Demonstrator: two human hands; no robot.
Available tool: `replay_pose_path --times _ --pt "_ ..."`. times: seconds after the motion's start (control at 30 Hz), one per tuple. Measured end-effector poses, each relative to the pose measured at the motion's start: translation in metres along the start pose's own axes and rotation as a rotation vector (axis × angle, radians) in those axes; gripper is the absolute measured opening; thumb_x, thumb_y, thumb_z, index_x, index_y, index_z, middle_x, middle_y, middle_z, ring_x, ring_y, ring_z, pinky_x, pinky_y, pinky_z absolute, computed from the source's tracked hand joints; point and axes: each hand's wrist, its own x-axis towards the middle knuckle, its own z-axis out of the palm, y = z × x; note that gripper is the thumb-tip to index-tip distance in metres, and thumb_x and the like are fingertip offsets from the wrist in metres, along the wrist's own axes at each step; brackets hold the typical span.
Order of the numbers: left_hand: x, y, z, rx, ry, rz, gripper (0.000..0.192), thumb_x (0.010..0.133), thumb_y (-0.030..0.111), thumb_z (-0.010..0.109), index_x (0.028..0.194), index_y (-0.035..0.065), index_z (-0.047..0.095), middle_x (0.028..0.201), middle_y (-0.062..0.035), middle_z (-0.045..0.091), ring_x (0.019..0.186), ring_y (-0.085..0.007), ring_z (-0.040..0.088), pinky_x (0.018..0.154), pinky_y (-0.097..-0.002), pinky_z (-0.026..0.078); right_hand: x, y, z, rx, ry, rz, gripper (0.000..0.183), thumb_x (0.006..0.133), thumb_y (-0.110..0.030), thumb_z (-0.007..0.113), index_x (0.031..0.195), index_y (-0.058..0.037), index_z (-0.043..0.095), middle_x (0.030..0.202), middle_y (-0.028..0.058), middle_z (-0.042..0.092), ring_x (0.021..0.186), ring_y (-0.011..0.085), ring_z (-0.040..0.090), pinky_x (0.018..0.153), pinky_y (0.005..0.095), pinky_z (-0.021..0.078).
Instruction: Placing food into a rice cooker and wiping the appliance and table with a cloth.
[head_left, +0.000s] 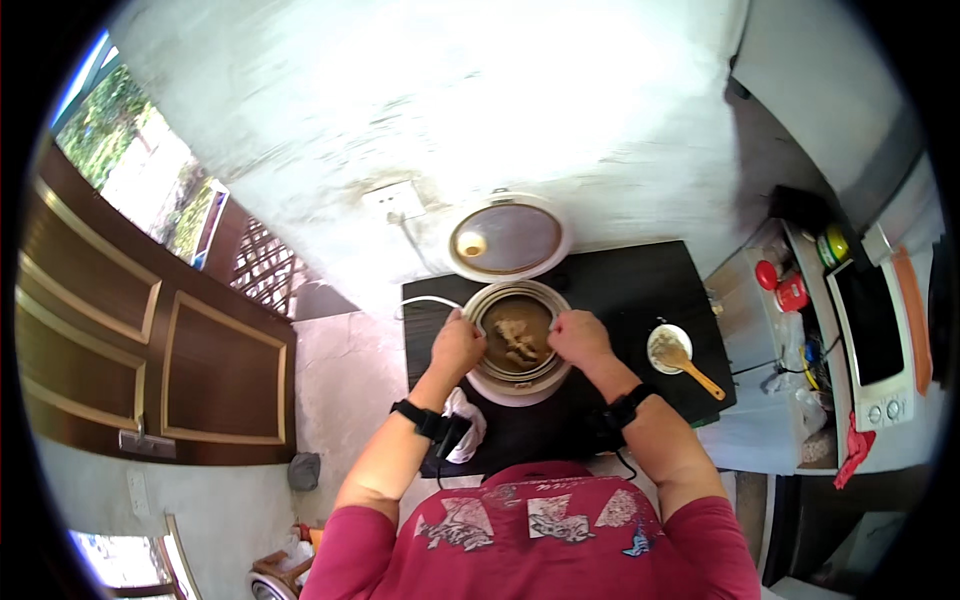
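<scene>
A rice cooker (517, 394) stands on a black table with its lid (506, 238) up against the wall side. In its mouth is a round metal inner pot (538, 309) with brown liquid and pale pieces of food (514, 339). My left hand (457, 343) grips the pot's rim on the left, and my right hand (579, 337) grips the rim on the right. Whether the pot is raised or seated, I cannot tell. Beside my left wrist lies a crumpled white cloth (466, 426). Right of my right hand, a white bowl (660, 330) holds pale food and a wooden rice paddle (699, 375).
The black table (630, 277) meets the wall, where a socket (394, 201) holds a plug. A white cord (427, 298) curves left of the cooker. On the right stand shelves with a red-lidded jar (791, 292) and a microwave oven (870, 330). A brown wooden door (225, 367) is at left.
</scene>
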Motion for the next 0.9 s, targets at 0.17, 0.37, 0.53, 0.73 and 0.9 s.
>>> replay_pose_path --times 0.17,0.37,0.53,0.73,0.9 --pt "-0.004 -0.012 0.004 0.063 0.061 0.033 0.015 0.075 0.015 0.059 0.074 0.0057 0.071 0.116 -0.0300 0.058 0.117 -0.0315 0.055 0.095 -0.0378 0.046 -0.002 -0.014 0.001 -0.074 -0.020 0.043 0.018 0.071 -0.018 0.060 0.079 -0.0069 0.072 0.081 0.0171 0.067 0.079 0.0355 0.066 0.073 0.0439 0.0533" --pt "-0.004 -0.007 0.008 0.081 0.101 0.033 0.014 0.076 0.016 0.061 0.077 0.0044 0.070 0.134 -0.0279 0.046 0.109 -0.0324 0.059 0.091 -0.0383 0.048 -0.002 -0.011 0.004 -0.112 -0.007 0.032 0.018 0.074 -0.016 0.058 0.081 -0.0061 0.072 0.082 0.0175 0.068 0.079 0.0357 0.066 0.073 0.0440 0.0533" --pt "-0.008 -0.012 0.007 0.036 0.163 0.068 0.014 0.077 0.017 0.063 0.083 0.0077 0.072 0.135 -0.0252 0.047 0.108 -0.0325 0.060 0.090 -0.0390 0.048 -0.001 -0.006 0.006 -0.138 0.041 -0.040 0.019 0.077 -0.017 0.057 0.081 -0.0053 0.071 0.082 0.0181 0.068 0.079 0.0361 0.066 0.073 0.0451 0.0533" --pt "-0.009 -0.007 0.010 -0.010 0.161 0.026 0.017 0.077 0.021 0.062 0.084 0.0080 0.072 0.132 -0.0218 0.051 0.109 -0.0320 0.059 0.091 -0.0403 0.047 0.007 -0.044 -0.072 0.054 0.298 -0.320 0.015 0.079 -0.017 0.059 0.083 -0.0061 0.068 0.083 0.0158 0.066 0.079 0.0356 0.064 0.071 0.0446 0.0517" --pt "-0.009 -0.015 0.011 -0.012 0.203 -0.003 0.015 0.079 0.021 0.063 0.086 0.0097 0.071 0.140 -0.0182 0.045 0.104 -0.0318 0.061 0.089 -0.0403 0.049 0.018 -0.106 -0.124 0.024 0.443 -0.452 0.020 0.081 -0.012 0.063 0.100 -0.0076 0.064 0.107 0.0155 0.060 0.093 0.0342 0.060 0.080 0.0423 0.0490"
